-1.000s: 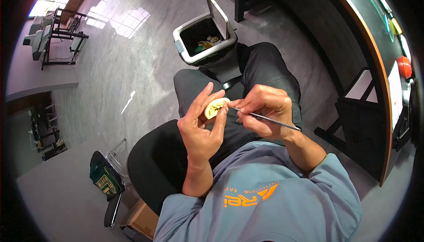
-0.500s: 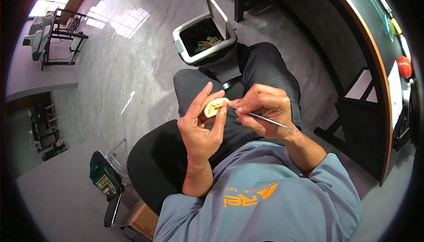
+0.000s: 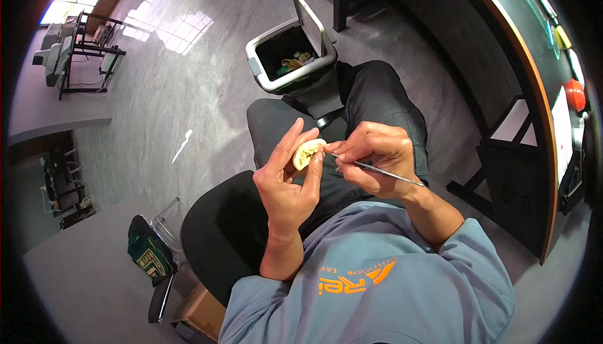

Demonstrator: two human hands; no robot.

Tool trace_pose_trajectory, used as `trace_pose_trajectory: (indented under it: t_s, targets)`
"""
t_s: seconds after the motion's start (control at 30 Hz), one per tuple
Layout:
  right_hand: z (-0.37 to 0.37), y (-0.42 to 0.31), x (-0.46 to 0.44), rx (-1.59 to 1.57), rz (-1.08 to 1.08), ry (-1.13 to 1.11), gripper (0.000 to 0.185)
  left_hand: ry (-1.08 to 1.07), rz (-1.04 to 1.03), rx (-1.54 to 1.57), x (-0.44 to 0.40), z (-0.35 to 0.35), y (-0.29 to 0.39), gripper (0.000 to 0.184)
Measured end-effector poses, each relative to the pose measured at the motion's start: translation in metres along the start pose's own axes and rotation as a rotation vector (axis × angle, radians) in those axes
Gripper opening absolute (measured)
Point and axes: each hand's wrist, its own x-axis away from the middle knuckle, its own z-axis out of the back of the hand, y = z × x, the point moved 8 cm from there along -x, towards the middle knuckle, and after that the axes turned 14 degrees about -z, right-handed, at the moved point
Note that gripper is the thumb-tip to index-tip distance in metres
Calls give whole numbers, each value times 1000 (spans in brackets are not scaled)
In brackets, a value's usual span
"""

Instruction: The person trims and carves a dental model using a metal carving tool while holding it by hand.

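A small pale yellow oval piece [image 3: 306, 153] with a carved or rough inner face is pinched between the thumb and fingers of my left hand [image 3: 287, 180]. My right hand [image 3: 379, 158] grips a thin metal tool [image 3: 389, 174] like a pen, its shaft slanting down toward my wrist. The tool's front end is at the right edge of the yellow piece, where my fingertips hide its tip. Both hands are close together above my lap.
An open bin [image 3: 286, 84] with crumpled waste inside stands beyond my knees. A desk edge [image 3: 536, 86] curves along the right, with a red round object [image 3: 575, 96] on top. A chair with a green bag [image 3: 149, 255] and a cardboard box [image 3: 202, 311] are at the lower left.
The yellow piece and my left hand have shifted very slightly. The tool's back end has tilted a little in my right hand since the earliest frame.
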Motion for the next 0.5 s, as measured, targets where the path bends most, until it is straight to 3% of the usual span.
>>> trace_pose_trajectory:
  t_s: [0.5]
  targets:
    - [1,5,1,-124,-87,3,10,0,4,34,0,-1,-1,51]
